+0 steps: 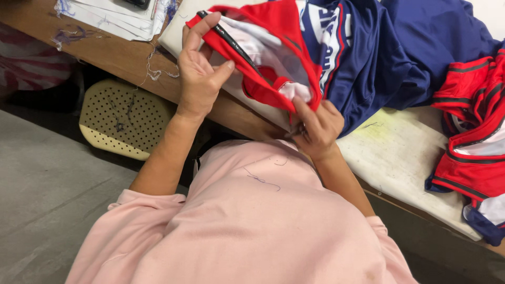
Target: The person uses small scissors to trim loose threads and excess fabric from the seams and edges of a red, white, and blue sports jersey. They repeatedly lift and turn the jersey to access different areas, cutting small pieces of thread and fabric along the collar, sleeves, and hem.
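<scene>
perforated cream plastic stool under wooden table; white paper stack up top; loose thread scraps at edge.

The red and blue garment runs off the top edge, so its full shape cannot be told. The right hand has its fingertips tucked under the red hem, hidden there; whether it pinches a small tool is too small to tell. The left hand covers part of the black-edged collar. A second heap of red clothing is cut by the right edge. The stack of papers is cut by the top edge. The perforated cream stool sits partly hidden under the desk.
</scene>
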